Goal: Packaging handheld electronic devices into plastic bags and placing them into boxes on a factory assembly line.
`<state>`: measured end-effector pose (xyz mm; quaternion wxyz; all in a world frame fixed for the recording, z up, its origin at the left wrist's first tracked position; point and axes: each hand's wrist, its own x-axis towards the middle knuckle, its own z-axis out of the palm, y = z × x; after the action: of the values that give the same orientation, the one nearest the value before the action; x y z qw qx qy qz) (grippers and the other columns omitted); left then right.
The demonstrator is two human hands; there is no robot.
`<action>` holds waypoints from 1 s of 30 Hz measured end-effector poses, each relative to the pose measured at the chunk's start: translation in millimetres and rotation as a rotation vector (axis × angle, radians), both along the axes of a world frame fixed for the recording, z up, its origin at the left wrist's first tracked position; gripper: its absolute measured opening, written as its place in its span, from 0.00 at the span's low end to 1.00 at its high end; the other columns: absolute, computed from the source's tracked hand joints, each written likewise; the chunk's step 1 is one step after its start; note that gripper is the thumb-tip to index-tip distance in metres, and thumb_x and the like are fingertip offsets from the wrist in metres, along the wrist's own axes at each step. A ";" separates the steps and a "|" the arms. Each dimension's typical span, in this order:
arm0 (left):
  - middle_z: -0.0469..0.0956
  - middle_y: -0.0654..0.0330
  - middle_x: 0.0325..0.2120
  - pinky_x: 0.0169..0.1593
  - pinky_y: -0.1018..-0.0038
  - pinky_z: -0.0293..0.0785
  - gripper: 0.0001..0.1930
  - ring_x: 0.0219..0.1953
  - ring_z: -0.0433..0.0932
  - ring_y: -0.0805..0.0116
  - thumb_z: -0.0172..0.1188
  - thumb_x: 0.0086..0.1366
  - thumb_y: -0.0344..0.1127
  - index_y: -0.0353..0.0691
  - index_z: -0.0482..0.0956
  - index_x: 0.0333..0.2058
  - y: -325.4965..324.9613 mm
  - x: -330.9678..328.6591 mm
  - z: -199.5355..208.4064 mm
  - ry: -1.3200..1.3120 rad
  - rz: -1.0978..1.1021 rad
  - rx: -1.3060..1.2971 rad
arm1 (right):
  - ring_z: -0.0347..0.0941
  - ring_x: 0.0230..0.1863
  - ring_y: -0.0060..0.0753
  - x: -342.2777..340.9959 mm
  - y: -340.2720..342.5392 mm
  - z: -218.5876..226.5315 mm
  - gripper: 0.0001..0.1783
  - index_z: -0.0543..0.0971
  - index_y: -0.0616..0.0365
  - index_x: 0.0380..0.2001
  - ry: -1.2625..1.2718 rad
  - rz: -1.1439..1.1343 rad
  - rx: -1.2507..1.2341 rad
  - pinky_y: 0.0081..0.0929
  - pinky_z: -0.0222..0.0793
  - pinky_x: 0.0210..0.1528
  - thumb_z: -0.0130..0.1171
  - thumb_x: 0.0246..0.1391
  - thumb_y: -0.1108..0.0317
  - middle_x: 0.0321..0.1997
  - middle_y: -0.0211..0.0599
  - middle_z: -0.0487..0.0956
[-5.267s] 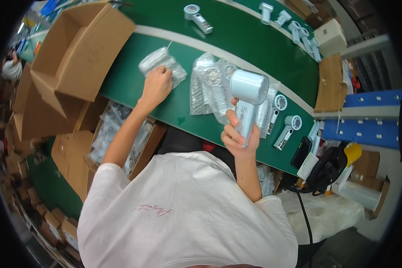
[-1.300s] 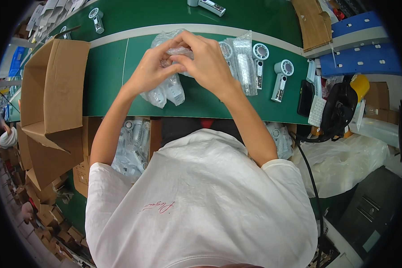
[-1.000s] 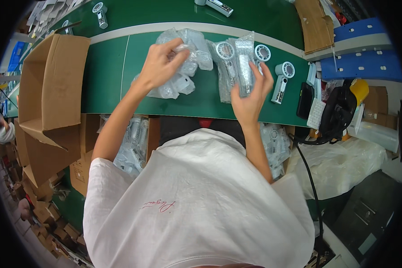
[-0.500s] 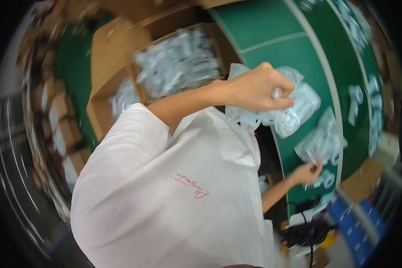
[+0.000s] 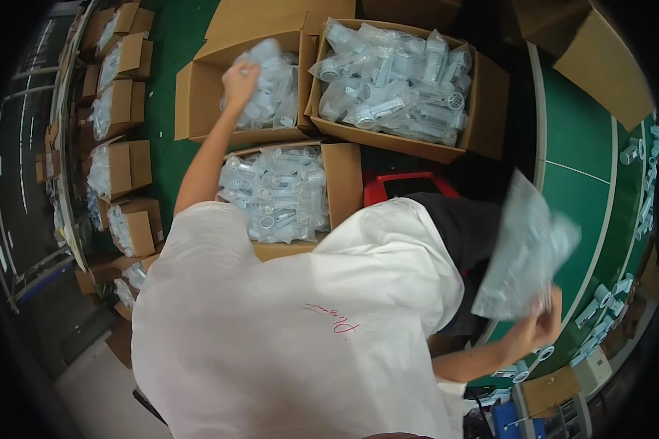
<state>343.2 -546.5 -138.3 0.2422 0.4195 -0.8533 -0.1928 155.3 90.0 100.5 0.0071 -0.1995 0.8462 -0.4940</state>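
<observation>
My left hand (image 5: pixel 240 82) is closed on a clear plastic bag with pale parts (image 5: pixel 265 54), over an open cardboard box (image 5: pixel 187 102) at the upper left. Similar bagged parts lie in that box, just below the hand. Out to the right, my right hand (image 5: pixel 538 322) pinches the lower end of a clear plastic bag (image 5: pixel 516 245). That bag stands up from the fingers, blurred by motion, and I cannot tell whether anything is in it.
Two more cardboard boxes (image 5: pixel 490 110) (image 5: pixel 343 164) hold many bagged pale-blue parts. A red stool (image 5: pixel 377 192) stands near my leg. Loose parts (image 5: pixel 597 304) lie along the green table (image 5: pixel 575 197) at right. Several filled boxes (image 5: pixel 130 168) line the left side.
My left hand has swung from the table on the right to the box at the upper left, carrying the bagged parts. My right hand has lifted a bag off the table. My view has turned left.
</observation>
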 end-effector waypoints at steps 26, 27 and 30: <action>0.66 0.52 0.53 0.51 0.66 0.70 0.10 0.46 0.69 0.57 0.53 0.62 0.27 0.39 0.76 0.43 100.0 -61.3 -45.1 0.520 0.242 0.263 | 0.76 0.49 0.28 -4.3 -130.5 -111.1 0.20 0.74 0.59 0.58 -0.794 0.251 -0.408 0.23 0.72 0.51 0.57 0.63 0.72 0.53 0.41 0.79; 0.66 0.52 0.53 0.52 0.66 0.69 0.10 0.47 0.69 0.57 0.53 0.62 0.27 0.39 0.76 0.42 131.2 -102.2 -12.2 0.546 0.016 0.216 | 0.76 0.47 0.27 1.7 -85.5 -89.9 0.21 0.73 0.59 0.58 -0.761 0.079 -0.442 0.22 0.72 0.48 0.58 0.62 0.70 0.52 0.42 0.79; 0.67 0.53 0.53 0.54 0.66 0.66 0.09 0.49 0.68 0.59 0.54 0.62 0.29 0.41 0.75 0.41 242.9 -211.5 89.7 0.777 -0.653 0.240 | 0.76 0.43 0.27 63.2 27.5 -74.6 0.18 0.74 0.61 0.55 -0.546 -0.277 -0.749 0.18 0.71 0.38 0.55 0.62 0.71 0.51 0.46 0.78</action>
<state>131.7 -303.5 -48.6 0.4182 0.0538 -0.7588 -0.4964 218.5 117.5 25.9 0.0909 0.0633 0.5958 -0.7955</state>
